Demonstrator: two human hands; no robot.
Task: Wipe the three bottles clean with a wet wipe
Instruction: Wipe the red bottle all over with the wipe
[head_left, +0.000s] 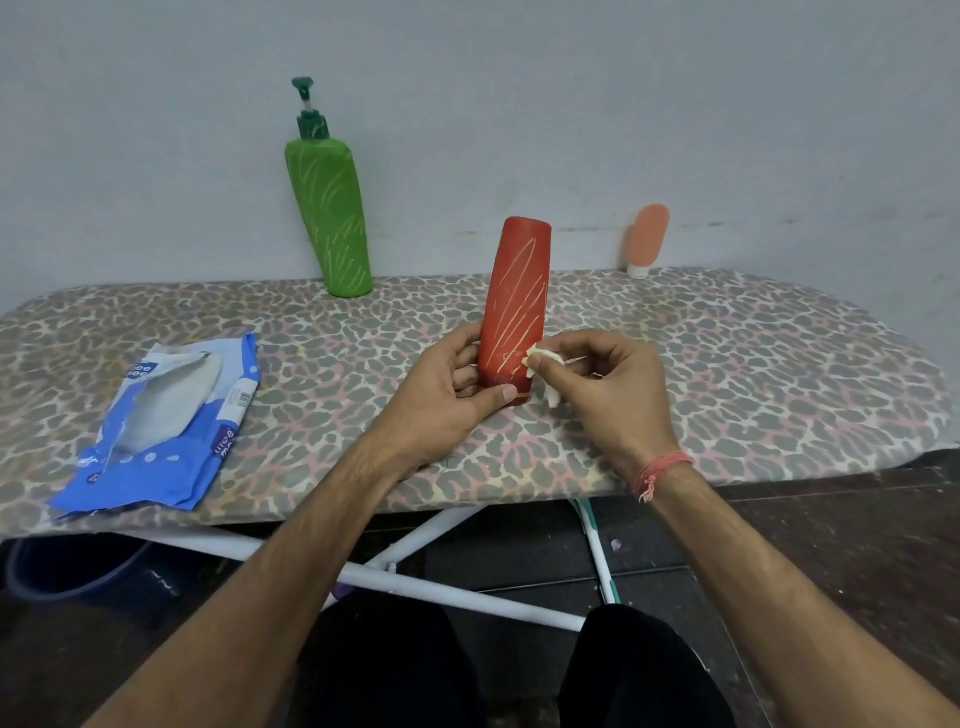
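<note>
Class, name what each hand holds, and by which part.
Left hand grips the red bottle around its lower end. Right hand pinches a crumpled wet wipe against it.

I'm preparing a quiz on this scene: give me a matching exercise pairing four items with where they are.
Items:
1. green pump bottle
2. red bottle
3. small peach tube
4. blue wipes pack

Places:
A. lying flat at the board's left end
B. back right, against the wall
C. held by the left hand, with the wet wipe in the right hand against it
D. back left, against the wall

Pairs: 1-D, 2-C, 3-B, 4-A
</note>
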